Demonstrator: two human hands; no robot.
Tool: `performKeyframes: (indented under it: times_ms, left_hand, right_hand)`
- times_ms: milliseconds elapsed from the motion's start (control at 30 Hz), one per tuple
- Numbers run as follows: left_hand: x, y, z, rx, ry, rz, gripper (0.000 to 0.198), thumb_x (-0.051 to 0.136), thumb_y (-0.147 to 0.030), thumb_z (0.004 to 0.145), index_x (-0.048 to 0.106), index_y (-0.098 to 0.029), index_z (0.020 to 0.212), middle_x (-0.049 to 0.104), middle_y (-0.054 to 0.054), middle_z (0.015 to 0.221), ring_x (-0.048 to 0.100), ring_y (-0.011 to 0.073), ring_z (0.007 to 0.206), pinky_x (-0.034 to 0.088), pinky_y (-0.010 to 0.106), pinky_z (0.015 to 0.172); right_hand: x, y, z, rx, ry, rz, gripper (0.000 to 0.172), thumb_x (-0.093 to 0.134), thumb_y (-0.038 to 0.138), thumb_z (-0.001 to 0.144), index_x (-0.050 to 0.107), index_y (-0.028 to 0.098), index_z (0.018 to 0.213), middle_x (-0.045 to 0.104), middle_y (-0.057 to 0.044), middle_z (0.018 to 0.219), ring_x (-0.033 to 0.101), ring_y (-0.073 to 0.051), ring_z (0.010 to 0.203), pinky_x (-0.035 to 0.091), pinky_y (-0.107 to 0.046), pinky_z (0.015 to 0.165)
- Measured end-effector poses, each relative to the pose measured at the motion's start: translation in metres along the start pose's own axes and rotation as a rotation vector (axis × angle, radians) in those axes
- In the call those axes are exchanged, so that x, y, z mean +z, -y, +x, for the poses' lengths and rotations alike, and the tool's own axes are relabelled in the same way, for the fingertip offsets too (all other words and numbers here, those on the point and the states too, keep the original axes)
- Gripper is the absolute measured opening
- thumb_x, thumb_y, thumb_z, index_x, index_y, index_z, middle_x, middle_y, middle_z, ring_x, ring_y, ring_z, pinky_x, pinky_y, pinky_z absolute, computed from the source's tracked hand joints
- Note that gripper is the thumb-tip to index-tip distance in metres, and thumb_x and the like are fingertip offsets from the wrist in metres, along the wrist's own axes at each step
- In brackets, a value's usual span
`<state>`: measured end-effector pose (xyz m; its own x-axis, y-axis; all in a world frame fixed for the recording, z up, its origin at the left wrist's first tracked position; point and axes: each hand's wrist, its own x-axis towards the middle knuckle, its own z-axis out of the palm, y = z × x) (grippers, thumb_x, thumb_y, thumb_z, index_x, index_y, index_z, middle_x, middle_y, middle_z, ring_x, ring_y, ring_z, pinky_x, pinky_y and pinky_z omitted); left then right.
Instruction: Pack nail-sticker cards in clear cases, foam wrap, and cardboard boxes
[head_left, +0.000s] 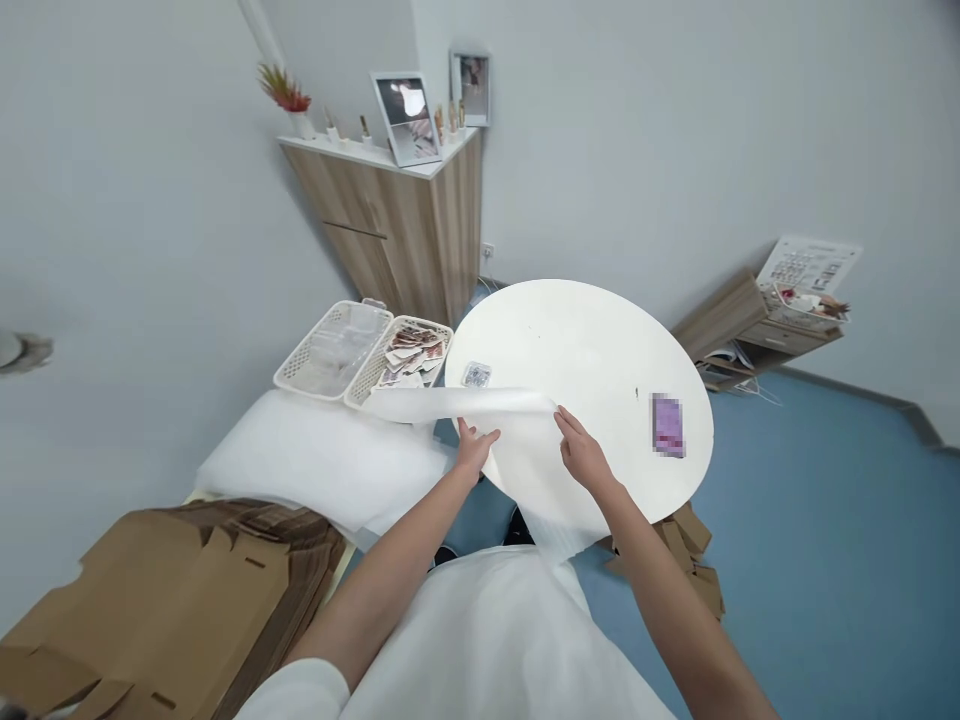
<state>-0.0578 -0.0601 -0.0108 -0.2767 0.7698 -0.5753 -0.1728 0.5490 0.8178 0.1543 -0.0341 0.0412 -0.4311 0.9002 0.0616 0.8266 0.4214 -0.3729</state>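
Observation:
A long white foam sheet (525,470) runs from my lap up onto the round white table (585,340), and its far end is folded over into a flat band (457,403) reaching left off the table. My left hand (474,450) rests flat on the sheet just under the band, fingers stretched out. The fingers of my right hand (581,448) pinch the band's right end at the fold. A small clear packet (475,375) lies on the table just behind the band.
A purple blurred item (667,425) lies on the table's right side. Left of the table are two white baskets (330,350), one with cards (411,355), a stack of white foam sheets (315,455) and flat cardboard (172,590). A wooden cabinet (405,225) stands behind.

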Motion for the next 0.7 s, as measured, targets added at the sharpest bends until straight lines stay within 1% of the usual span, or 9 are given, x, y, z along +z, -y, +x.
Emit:
performKeyframes:
  times_ms: [133, 233, 333, 400, 467, 533, 567, 633, 700]
  left_hand:
    - [0.039, -0.019, 0.016, 0.078, 0.065, 0.089, 0.099, 0.062, -0.039, 0.069, -0.012, -0.031, 0.134, 0.015, 0.012, 0.142, 0.036, 0.0238, 0.122, 0.04, 0.032, 0.089]
    - [0.069, -0.031, 0.028, 0.182, 0.12, 0.169, 0.097, 0.062, -0.04, 0.07, -0.011, -0.033, 0.134, 0.01, 0.011, 0.143, 0.034, 0.0246, 0.122, 0.037, 0.035, 0.091]
    - [0.096, -0.032, 0.036, 0.307, 0.173, 0.351, 0.094, 0.06, -0.04, 0.071, -0.009, -0.034, 0.134, 0.005, 0.009, 0.144, 0.03, 0.025, 0.125, 0.032, 0.038, 0.096]
    - [0.109, -0.024, 0.038, 0.362, 0.182, 0.551, 0.094, 0.06, -0.039, 0.07, -0.006, -0.031, 0.136, 0.003, 0.009, 0.145, 0.018, 0.0265, 0.129, 0.024, 0.04, 0.101]
    - [0.118, -0.013, 0.035, 0.341, 0.183, 0.779, 0.093, 0.061, -0.038, 0.068, -0.002, -0.027, 0.137, -0.001, 0.01, 0.145, 0.007, 0.0285, 0.131, 0.019, 0.044, 0.102]
    - [0.122, -0.001, 0.031, 0.281, 0.202, 0.987, 0.09, 0.059, -0.039, 0.069, 0.001, -0.025, 0.137, -0.005, 0.011, 0.145, 0.002, 0.03, 0.131, 0.017, 0.046, 0.101]
    - [0.123, 0.005, 0.029, 0.261, 0.214, 1.074, 0.088, 0.057, -0.039, 0.07, 0.002, -0.025, 0.137, -0.005, 0.011, 0.145, 0.0, 0.0302, 0.131, 0.017, 0.047, 0.101]
    - [0.123, 0.014, 0.024, 0.262, 0.24, 1.213, 0.084, 0.055, -0.039, 0.071, 0.005, -0.024, 0.137, -0.006, 0.011, 0.145, -0.003, 0.03, 0.131, 0.015, 0.047, 0.101]
    - [0.123, 0.02, 0.022, 0.285, 0.266, 1.309, 0.08, 0.054, -0.036, 0.071, 0.008, -0.024, 0.136, -0.006, 0.01, 0.145, -0.007, 0.0299, 0.131, 0.013, 0.046, 0.102]
  right_hand:
    - [0.001, -0.047, 0.006, 0.163, -0.087, 0.206, 0.058, 0.031, 0.009, 0.076, 0.028, 0.022, 0.132, 0.029, -0.004, 0.139, 0.039, -0.018, 0.12, 0.045, -0.034, 0.088]
    - [0.01, -0.081, 0.008, 0.298, -0.112, 0.375, 0.058, 0.034, 0.013, 0.077, 0.026, 0.021, 0.133, 0.027, -0.007, 0.14, 0.04, -0.02, 0.119, 0.041, -0.039, 0.091]
    - [0.027, -0.107, 0.004, 0.43, -0.109, 0.569, 0.064, 0.039, 0.015, 0.075, 0.018, 0.02, 0.135, 0.019, -0.009, 0.142, 0.042, -0.021, 0.118, 0.039, -0.042, 0.093]
    - [0.04, -0.118, -0.004, 0.511, -0.097, 0.703, 0.069, 0.043, 0.018, 0.073, 0.015, 0.019, 0.136, 0.013, -0.01, 0.144, 0.038, -0.022, 0.121, 0.035, -0.043, 0.096]
    - [0.051, -0.123, -0.014, 0.581, -0.077, 0.839, 0.072, 0.047, 0.021, 0.072, 0.014, 0.02, 0.136, 0.008, -0.008, 0.145, 0.035, -0.023, 0.123, 0.032, -0.041, 0.098]
    - [0.057, -0.125, -0.023, 0.637, -0.058, 0.976, 0.074, 0.051, 0.025, 0.07, 0.016, 0.023, 0.136, 0.008, -0.007, 0.145, 0.036, -0.022, 0.122, 0.032, -0.038, 0.099]
    - [0.059, -0.125, -0.026, 0.657, -0.047, 1.039, 0.073, 0.053, 0.027, 0.069, 0.021, 0.024, 0.134, 0.012, -0.006, 0.144, 0.037, -0.022, 0.121, 0.033, -0.038, 0.099]
    - [0.059, -0.128, -0.025, 0.673, -0.024, 1.15, 0.067, 0.057, 0.032, 0.067, 0.032, 0.025, 0.129, 0.026, -0.006, 0.14, 0.038, -0.023, 0.121, 0.033, -0.039, 0.098]
    - [0.056, -0.135, -0.016, 0.663, -0.016, 1.244, 0.06, 0.06, 0.036, 0.065, 0.043, 0.026, 0.121, 0.038, -0.005, 0.133, 0.037, -0.023, 0.12, 0.034, -0.039, 0.097]
